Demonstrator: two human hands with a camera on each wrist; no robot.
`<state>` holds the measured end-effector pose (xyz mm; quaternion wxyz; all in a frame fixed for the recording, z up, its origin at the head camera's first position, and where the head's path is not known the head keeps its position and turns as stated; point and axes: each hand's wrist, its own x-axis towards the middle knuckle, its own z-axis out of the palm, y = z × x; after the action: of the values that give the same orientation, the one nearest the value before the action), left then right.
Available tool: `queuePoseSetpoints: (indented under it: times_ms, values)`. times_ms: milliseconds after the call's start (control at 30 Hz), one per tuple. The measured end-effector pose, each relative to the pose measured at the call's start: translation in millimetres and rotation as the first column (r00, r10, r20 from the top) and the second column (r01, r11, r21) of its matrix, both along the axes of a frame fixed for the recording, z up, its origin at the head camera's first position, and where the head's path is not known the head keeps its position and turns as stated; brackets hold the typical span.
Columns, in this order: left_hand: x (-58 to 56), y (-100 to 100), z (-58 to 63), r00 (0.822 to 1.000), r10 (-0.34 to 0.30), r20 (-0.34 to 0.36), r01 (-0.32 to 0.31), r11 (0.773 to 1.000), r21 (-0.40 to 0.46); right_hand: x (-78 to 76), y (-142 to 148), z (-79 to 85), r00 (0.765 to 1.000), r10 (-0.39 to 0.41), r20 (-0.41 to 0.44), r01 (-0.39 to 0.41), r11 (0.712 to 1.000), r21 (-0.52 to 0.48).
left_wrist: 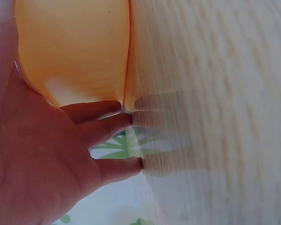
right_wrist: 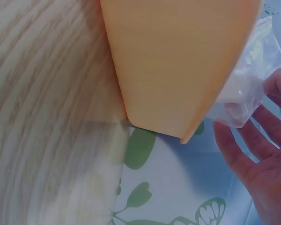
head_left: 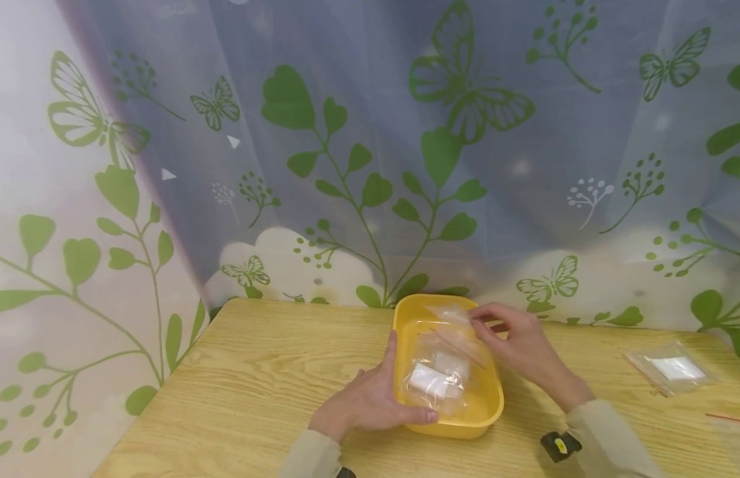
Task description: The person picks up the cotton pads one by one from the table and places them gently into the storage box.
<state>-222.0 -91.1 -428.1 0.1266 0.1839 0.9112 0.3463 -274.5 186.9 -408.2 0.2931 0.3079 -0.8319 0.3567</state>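
A yellow plastic bin [head_left: 494, 406] holds several clear zip bags [head_left: 429, 342] with white contents [head_left: 432, 382]. My left hand [head_left: 370, 398] rests against the bin's left side, its thumb over the near rim. In the left wrist view, the straight, spread fingers [left_wrist: 107, 126] reach down beside the bin to the tabletop. At the far right rim, my right hand [head_left: 521, 345] pinches a clear plastic bag [head_left: 450, 313]. The right wrist view shows this bag [right_wrist: 248, 79] between thumb and fingers, rising past the bin's edge, with something whitish inside.
The bin stands on a wood-grain table [head_left: 274, 358] against a curtain [head_left: 346, 166] printed with leaves and butterflies. To the right lies a clear bag [head_left: 674, 368] with a white piece inside. Another red-topped bag [head_left: 734, 438] is cut off at the right frame edge.
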Motion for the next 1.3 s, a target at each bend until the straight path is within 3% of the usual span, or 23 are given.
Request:
queuePoseSetpoints:
  times_ms: [300,533,967,1133,1300]
  values:
    - [-0.5,-1,0.2,1.000,-0.002,0.013,0.002,1.000,0.003,-2.9,-7,-5.2,1.000,0.015,0.024,-0.017,0.997,0.080]
    - [-0.2,0,-0.3,1.000,-0.002,0.009,0.002,1.000,-0.003,-4.0,-9,-10.2,0.999,0.033,-0.041,-0.028,0.993,0.111]
    - [0.1,-1,0.9,1.000,0.007,0.016,-0.007,1.000,-0.018,2.1,-7,-9.9,0.997,0.045,-0.057,-0.035,0.985,0.167]
    - [0.0,-1,1.1,1.000,0.001,0.024,-0.001,1.000,-0.014,9.5,-1,-6.3,0.995,0.016,-0.100,0.009,0.969,0.248]
    - [0.1,-2,0.6,1.000,0.003,0.031,-0.003,1.000,-0.001,17.6,5,-4.7,0.989,-0.040,-0.141,0.089,0.929,0.360]
